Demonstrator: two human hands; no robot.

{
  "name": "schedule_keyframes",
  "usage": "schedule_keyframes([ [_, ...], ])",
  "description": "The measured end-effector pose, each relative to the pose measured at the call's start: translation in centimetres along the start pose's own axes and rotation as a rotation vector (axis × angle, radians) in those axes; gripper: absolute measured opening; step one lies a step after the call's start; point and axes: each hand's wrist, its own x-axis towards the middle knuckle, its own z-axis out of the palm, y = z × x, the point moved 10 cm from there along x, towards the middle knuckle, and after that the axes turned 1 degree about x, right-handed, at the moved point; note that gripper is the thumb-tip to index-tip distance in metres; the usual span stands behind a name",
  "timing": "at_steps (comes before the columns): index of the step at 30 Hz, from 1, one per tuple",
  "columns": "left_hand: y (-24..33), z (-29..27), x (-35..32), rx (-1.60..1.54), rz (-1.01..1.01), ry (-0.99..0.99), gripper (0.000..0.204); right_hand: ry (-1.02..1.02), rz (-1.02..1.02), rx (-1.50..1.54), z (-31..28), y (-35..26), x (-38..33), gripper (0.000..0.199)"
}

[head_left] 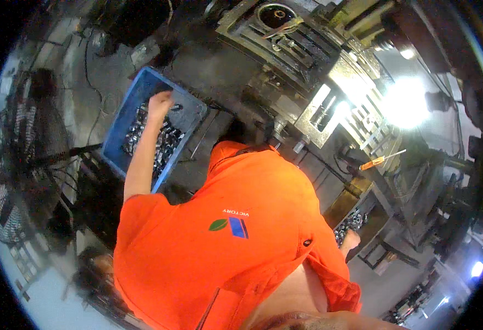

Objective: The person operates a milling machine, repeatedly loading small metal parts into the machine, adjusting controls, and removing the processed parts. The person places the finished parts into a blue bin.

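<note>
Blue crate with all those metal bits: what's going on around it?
A person in an orange shirt has both arms spread. The left hand is over the blue crate of small metal parts; the right hand is at more metal parts off to the right. Whether either hand grips one is unclear. An orange-handled screwdriver is also in view.

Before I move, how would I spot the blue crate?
Find the orange shirt; up and to its left in the picture, the left hand is over an open, rectangular crate. Small shiny metal parts lie inside. Its blue walls set it apart from the duller container near the right hand.
</note>
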Motion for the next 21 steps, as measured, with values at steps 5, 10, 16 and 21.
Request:
schedule_keyframes([
  [5,-10.0,-0.9,-0.2,0.733,-0.100,-0.088,0.028,0.057,0.256,0.292,-6.9,-4.4,1.8,0.037],
  [10,-6.3,1.9,1.2,0.989,0.020,-0.067,0.023,0.069,0.183,0.576,-6.9,-8.0,2.8,0.031],
  [16,-13.3,7.7,4.8,1.318,0.415,-0.217,0.023,0.099,0.241,0.616,-6.9,-11.3,3.5,0.026],
  [21,-9.3,7.6,3.7,1.493,0.332,-0.363,0.023,0.287,0.016,0.634,-16.1,-15.5,2.1,0.024],
])
